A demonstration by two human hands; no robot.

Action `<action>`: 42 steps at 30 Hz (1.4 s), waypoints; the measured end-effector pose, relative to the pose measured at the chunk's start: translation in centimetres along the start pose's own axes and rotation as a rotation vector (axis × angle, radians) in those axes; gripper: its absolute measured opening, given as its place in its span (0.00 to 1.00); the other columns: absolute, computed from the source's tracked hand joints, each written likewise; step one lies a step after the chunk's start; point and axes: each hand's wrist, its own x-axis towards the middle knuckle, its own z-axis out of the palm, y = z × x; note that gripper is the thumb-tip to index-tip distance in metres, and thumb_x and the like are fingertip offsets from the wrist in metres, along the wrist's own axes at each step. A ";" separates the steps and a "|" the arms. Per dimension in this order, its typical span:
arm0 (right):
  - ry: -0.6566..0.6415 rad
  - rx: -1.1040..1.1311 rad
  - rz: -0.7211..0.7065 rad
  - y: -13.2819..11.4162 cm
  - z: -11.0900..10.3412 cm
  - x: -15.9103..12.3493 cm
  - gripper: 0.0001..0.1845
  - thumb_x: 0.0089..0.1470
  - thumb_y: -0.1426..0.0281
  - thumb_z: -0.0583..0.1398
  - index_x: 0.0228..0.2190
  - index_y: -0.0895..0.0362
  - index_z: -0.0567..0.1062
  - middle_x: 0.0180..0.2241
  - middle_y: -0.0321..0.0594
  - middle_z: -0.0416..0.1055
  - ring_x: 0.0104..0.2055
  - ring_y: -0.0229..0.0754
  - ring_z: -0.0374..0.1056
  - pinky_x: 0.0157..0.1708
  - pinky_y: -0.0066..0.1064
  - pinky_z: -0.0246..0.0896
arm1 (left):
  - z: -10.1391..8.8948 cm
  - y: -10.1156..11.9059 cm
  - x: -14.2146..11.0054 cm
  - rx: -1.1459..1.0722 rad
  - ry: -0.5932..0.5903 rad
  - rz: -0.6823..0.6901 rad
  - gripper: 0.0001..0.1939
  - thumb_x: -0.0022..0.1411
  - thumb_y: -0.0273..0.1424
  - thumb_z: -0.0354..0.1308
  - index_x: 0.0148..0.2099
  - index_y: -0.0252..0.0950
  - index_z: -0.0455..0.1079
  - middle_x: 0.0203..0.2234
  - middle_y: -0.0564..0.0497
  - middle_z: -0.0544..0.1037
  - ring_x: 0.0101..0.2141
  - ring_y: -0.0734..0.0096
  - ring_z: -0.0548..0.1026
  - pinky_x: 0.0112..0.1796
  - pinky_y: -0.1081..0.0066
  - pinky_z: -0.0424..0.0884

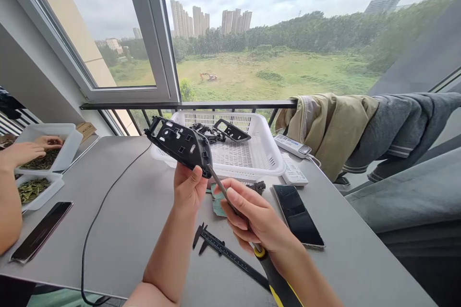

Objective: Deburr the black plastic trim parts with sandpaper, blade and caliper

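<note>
Where grey tabletop [108, 192] meets railing [187, 104], a white basket [268, 153] (behind the black moulding [180, 146])

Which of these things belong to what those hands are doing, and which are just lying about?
Belonging to the work:
left hand holding a black plastic part
right hand gripping a yellow-and-black screwdriver
caliper
white basket with similar black parts

Just lying about:
two phones
remote control
jacket
another person's trays of dried leaves

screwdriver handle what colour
The screwdriver handle is black with yellow accents, best seen in the head view.
</note>
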 end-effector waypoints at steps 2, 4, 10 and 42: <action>-0.035 -0.015 0.022 -0.1 -0.1 -0.3 0.20 0.55 0.51 0.60 0.37 0.53 0.64 0.15 0.20 0.53 0.09 0.24 0.40 0.06 0.15 0.51 | 0.1 0.1 0.0 0.015 0.004 -0.004 0.25 0.42 0.41 0.72 0.45 0.45 0.75 0.41 0.49 0.81 0.45 0.61 0.77 0.47 0.65 0.73; -0.058 -0.028 0.030 -0.2 -0.2 -0.6 0.20 0.55 0.51 0.60 0.37 0.53 0.64 0.16 0.20 0.54 0.09 0.24 0.40 0.06 0.15 0.51 | 0.1 0.0 0.0 0.006 -0.002 -0.014 0.26 0.42 0.41 0.73 0.46 0.46 0.74 0.40 0.50 0.81 0.45 0.62 0.77 0.47 0.66 0.73; 0.018 -0.084 0.003 -0.1 -0.3 -0.5 0.21 0.55 0.50 0.60 0.37 0.53 0.64 0.16 0.21 0.53 0.10 0.24 0.40 0.06 0.16 0.52 | -0.1 -0.1 -0.2 0.018 -0.028 -0.034 0.27 0.42 0.41 0.72 0.46 0.46 0.73 0.39 0.50 0.81 0.42 0.62 0.78 0.44 0.66 0.74; 0.305 -0.381 -0.296 0.5 -1.8 -0.1 0.22 0.59 0.51 0.55 0.43 0.55 0.68 0.20 0.26 0.61 0.10 0.25 0.48 0.09 0.20 0.52 | -1.1 0.5 0.1 0.001 -0.199 -0.305 0.24 0.43 0.36 0.72 0.44 0.41 0.74 0.41 0.45 0.80 0.48 0.50 0.75 0.48 0.53 0.71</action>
